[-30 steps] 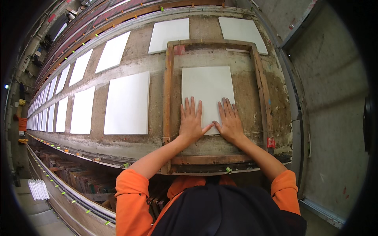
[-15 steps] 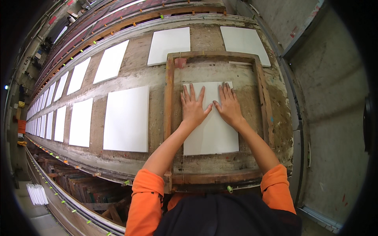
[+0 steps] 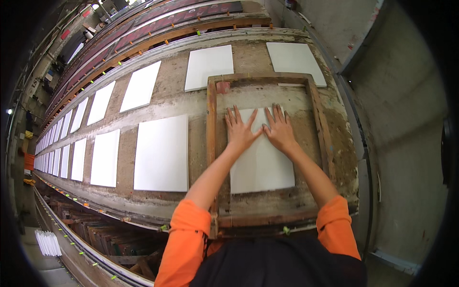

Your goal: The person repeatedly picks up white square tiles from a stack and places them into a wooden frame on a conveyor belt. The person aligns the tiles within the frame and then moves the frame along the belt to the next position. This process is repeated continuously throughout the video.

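Observation:
My left hand [image 3: 241,133] and my right hand [image 3: 279,131] lie palm down on the far part of a white rectangular panel [image 3: 264,173]. Both are open, fingers apart and pointing away from me, with the thumbs close together over the middle. Around the panel runs a wooden frame [image 3: 211,143] with worn brown rails. Whether a clear mesh spans the frame beneath my palms, I cannot tell. A small reddish patch [image 3: 223,87] shows in the frame's far left corner.
Two rows of white panels [image 3: 161,153] stretch leftward along the long stained table [image 3: 198,107]. One far-right panel [image 3: 295,62] partly sits under the frame's far rail. A grey wall [image 3: 401,119] stands at the right. White sheets [image 3: 48,243] are stacked at the lower left.
The whole view has shifted slightly, so the table appears lower and farther right. Both hands remain spread on the panel, with their fingertips slightly nearer its far edge and the thumbs closer together.

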The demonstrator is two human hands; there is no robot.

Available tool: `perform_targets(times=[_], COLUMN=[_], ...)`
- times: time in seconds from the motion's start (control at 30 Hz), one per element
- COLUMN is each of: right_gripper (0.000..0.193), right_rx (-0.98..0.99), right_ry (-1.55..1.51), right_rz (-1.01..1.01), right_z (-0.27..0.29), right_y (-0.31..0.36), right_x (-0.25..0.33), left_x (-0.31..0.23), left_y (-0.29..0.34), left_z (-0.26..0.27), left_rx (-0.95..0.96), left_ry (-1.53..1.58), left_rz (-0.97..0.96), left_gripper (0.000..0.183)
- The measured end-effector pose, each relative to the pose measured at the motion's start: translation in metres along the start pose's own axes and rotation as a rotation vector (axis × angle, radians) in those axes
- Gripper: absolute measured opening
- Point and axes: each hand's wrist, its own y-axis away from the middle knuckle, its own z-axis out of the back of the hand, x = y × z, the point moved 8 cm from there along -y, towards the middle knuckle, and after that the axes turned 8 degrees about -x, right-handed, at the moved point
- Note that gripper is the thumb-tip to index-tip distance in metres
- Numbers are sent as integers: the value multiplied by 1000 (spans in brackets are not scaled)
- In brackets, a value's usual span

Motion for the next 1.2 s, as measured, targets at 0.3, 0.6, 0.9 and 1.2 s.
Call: perform_targets(times=[0.3,0.6,0.9,1.2], right_gripper=[73,83,74,78], right_rx=[-23,237,21,-438], right_ry=[201,-169,-423,-615], right_rz=[-502,-746,-655,-787], right_z=[127,101,209,336], right_y=[81,114,88,183], right_x=[-93,-125,-138,-123], left_x=[53,80,64,-52], left_y=[71,87,14,-46], left_z=[103,86,142,166], left_rx=[67,53,-157,5], left_ry=[-18,280,472,914], left_rz=[324,489,329,90], left_gripper=[81,71,71,72])
